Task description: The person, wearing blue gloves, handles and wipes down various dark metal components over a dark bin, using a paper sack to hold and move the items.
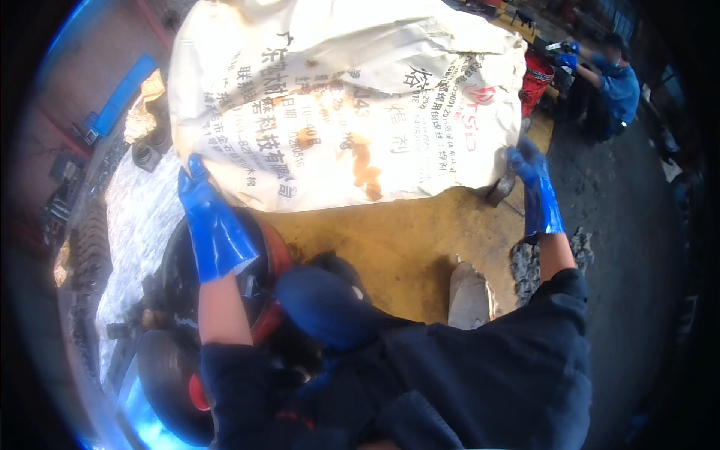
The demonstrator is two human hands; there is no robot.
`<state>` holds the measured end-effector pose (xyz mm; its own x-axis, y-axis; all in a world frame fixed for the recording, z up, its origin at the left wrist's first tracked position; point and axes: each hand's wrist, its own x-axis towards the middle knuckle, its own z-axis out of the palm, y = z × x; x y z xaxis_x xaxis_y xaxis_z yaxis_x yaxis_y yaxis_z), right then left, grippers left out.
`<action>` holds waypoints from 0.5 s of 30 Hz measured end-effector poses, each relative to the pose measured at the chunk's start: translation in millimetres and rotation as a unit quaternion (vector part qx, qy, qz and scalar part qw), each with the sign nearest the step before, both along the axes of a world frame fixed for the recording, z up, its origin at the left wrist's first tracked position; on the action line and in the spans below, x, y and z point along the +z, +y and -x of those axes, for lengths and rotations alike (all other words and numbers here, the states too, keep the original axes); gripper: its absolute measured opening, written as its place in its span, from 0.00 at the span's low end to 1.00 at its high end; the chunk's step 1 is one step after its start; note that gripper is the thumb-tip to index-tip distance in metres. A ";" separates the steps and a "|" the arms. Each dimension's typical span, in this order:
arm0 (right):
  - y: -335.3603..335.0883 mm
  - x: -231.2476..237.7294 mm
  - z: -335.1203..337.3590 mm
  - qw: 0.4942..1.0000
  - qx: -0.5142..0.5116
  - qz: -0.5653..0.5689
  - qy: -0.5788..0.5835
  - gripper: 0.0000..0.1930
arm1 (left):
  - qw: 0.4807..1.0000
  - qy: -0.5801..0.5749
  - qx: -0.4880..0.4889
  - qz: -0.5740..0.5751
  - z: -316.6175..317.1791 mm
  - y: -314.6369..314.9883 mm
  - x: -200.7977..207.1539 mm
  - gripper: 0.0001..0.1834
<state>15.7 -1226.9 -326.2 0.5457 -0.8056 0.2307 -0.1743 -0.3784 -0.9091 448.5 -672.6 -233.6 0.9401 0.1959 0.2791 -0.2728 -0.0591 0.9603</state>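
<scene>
Lifted and spread broad, a white printed sack [345, 112] stretches between and beyond a worker's blue-gloved left grip [210, 221] and right grip [538, 184], both closed on its edges; lifting appears done, setting down not yet.

We've got our blue-gloved left hand [204, 210] gripping at centre left and our right hand [537, 178], gloved too, gripping at centre right, slightly higher. Left forearm [223, 311] and right forearm [556, 257] are part bare, both angled up-frame.
</scene>
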 end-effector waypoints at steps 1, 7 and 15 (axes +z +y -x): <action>-16.5 -7.8 11.8 0.994 -0.097 0.029 -0.036 0.38 | 0.985 -0.084 -0.114 0.099 -8.0 6.1 -4.7 0.30; 87.8 142.1 -16.9 0.895 -0.100 0.433 -0.014 0.45 | 0.993 -0.026 0.083 0.075 11.9 -32.1 -13.4 0.31; 56.3 243.0 -91.8 0.820 0.111 0.539 0.156 0.48 | 0.996 -0.045 -0.080 0.019 5.3 -0.8 -5.3 0.32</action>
<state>107.4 -1170.6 -83.2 0.8190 -0.0975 0.5655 -0.1522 -0.9871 0.0502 443.2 -673.4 -238.9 0.9314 0.0571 0.3596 -0.3615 0.0279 0.9319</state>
